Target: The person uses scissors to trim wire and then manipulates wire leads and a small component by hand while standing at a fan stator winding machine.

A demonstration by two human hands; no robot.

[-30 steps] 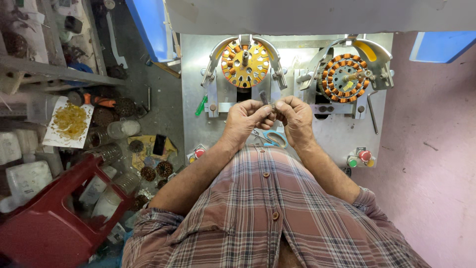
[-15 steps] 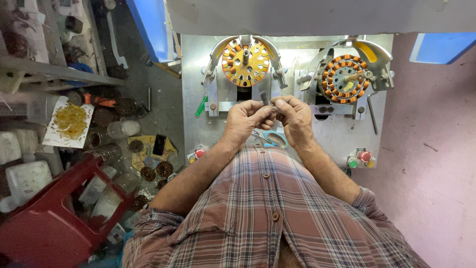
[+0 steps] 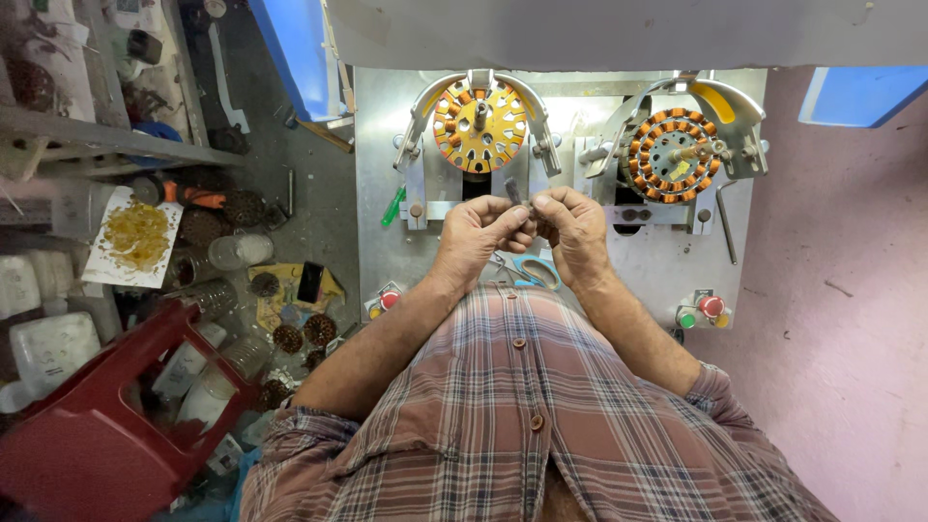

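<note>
Both hands are meeting just below the yellow stator [image 3: 480,124]; left hand [image 3: 480,235] and right hand [image 3: 572,230] are pinching a small dark piece [image 3: 513,190] between fingers; risk: it's slipping onto the worktop [image 3: 387,261] if the pinch loosens.

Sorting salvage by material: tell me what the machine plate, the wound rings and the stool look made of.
Machine plate: bare metal, probably steel or aluminium; dull grey sheen. Left wound ring and right wound ring: likely copper wire coils, orange-brown and glossy, on a metal core. Stool: moulded plastic, by its smooth dark red surface.
</note>
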